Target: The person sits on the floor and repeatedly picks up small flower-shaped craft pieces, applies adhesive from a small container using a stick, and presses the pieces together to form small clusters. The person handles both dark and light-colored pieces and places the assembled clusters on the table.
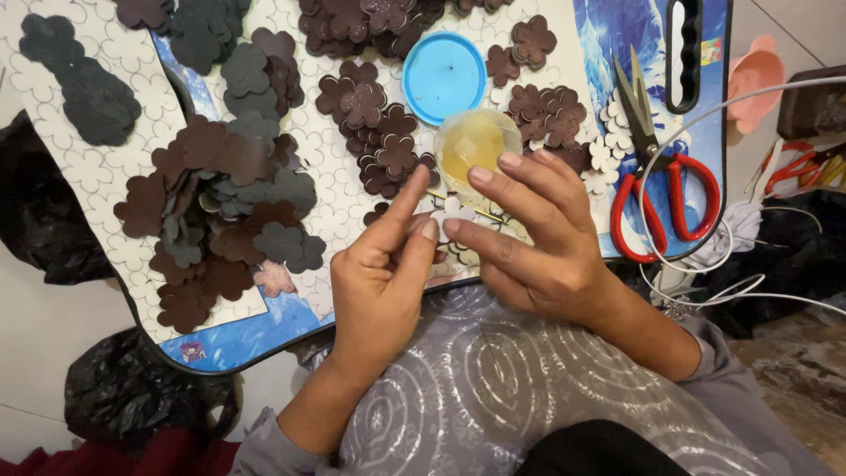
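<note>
My left hand [381, 273] and my right hand [533, 234] meet at the front edge of a blue lap tray [229, 339]. Together their fingertips pinch a small white flower-shaped cutout [454, 210]. Just beyond my right fingers stands a small open jar of yellowish glue [474, 144], with its round blue lid [444, 77] lying farther back. Brown and dark grey flower cutouts [229, 203] lie in heaps across the tray on a white sheet [97, 172] with flower-shaped holes.
Red-handled scissors [656, 176] lie at the tray's right side beside a few white cutouts [608, 154]. A white cable [705, 282] loops past the right edge. Black plastic bags [132, 392] sit at the lower left. A pink object [756, 75] lies far right.
</note>
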A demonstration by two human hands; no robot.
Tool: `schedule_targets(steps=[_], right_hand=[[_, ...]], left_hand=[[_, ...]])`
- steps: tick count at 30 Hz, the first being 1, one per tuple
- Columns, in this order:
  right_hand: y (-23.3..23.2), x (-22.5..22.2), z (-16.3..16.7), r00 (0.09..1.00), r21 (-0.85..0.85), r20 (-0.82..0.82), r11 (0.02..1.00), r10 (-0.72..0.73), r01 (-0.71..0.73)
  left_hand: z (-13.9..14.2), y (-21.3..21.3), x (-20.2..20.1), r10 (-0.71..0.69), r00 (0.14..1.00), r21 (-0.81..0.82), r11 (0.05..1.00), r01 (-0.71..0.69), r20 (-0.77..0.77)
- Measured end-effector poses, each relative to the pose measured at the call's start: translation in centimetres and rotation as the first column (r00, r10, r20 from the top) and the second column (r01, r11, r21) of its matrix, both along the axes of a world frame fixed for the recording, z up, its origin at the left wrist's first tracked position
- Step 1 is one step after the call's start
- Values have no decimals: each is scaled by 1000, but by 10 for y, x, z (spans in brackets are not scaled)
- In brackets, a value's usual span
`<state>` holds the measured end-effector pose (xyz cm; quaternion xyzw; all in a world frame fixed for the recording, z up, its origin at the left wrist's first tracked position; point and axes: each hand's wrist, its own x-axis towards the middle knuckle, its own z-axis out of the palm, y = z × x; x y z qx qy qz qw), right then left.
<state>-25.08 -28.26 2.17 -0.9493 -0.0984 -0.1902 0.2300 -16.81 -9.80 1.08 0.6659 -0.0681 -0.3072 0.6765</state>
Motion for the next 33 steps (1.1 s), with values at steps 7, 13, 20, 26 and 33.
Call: schedule_targets(steps=[7, 13, 20, 26, 33], right_hand=[[-2, -1, -2, 1000, -29, -4, 999, -25, 24], [-2, -2, 0, 1000, -128, 17, 992, 2, 1], [2, -2, -2, 998, -7, 51, 999, -33, 33], [5, 2, -7, 1000, 156, 17, 988, 7, -10], [6, 2, -15, 994, 310, -38, 946, 106, -89]], left_hand=[[-4, 2, -1, 0, 998, -41, 999, -2, -62], [-6, 7, 0, 8, 999, -17, 1000, -9, -39], [-6, 10, 1, 1, 998, -11, 1000, -2, -59], [-8, 16, 1, -27, 996, 4, 1000, 28, -84], [-11, 28, 6, -173, 958, -153, 978, 140, -230]])
